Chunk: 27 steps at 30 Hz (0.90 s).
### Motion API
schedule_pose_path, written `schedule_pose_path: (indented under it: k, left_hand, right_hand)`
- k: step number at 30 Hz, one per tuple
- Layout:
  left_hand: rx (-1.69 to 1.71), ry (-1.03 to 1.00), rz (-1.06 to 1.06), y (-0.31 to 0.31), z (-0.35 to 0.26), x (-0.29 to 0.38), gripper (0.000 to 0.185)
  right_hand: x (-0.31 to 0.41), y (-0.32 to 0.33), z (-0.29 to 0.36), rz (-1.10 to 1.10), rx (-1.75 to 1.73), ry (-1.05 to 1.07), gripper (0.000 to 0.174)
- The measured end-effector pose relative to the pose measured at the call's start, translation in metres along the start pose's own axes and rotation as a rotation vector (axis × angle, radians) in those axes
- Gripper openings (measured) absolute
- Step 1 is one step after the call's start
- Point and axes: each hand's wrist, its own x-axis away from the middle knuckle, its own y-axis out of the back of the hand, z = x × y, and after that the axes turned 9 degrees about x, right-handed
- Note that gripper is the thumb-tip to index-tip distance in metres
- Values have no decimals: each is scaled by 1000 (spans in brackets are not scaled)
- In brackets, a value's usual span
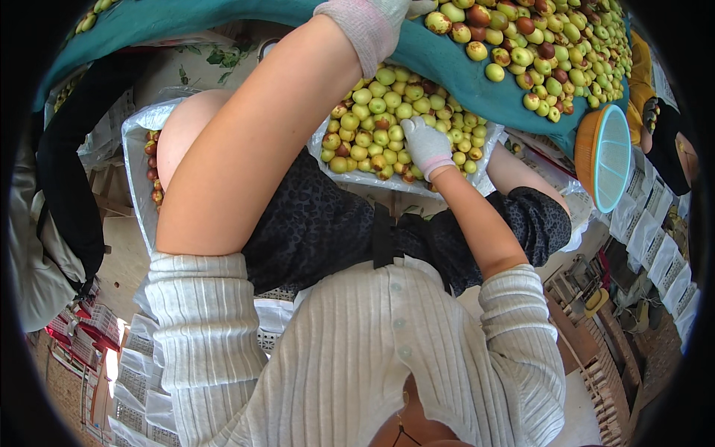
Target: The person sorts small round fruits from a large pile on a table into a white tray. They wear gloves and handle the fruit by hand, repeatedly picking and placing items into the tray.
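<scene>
My left hand [373, 28], in a pale knitted glove with a pinkish cuff, reaches to the top edge beside the jujubes heaped on a teal cloth [447, 72]; its fingers are largely cut off by the picture's edge. In a matching glove, my right hand [427, 144] lies on green and partly brown jujubes [371, 137], palm down, its fingertips low among them. Whether it grips one is hidden. These jujubes fill a crate lined with clear plastic [357, 177] between my knees. The heaped jujubes [536, 50] above are green, mottled and reddish brown.
An orange basket with a light blue mesh one [611, 159] leans at the cloth's right end. Another lined crate [137, 184] with redder jujubes is at left. A person in black sleeves [70, 162] is far left, another in yellow [641, 84] far right. Lined crates [648, 240] stand in rows.
</scene>
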Motion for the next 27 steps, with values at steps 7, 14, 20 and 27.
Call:
schedule_pose_path:
  k: [7,14,20,27]
  left_hand:
    - [-3,-9,44,2,1,-1,22]
    - [-62,-35,8,-5,-1,6,23]
    - [-42,-8,20,0,2,-1,19]
    - [-49,4,-13,-3,0,-2,21]
  right_hand:
    - [13,7,-13,-201,-213,-71,19]
    - [-8,19,-3,-67,-211,-180,35]
    - [-3,25,-2,-8,-234,-254,35]
    - [18,2,17,-221,-482,-184,33]
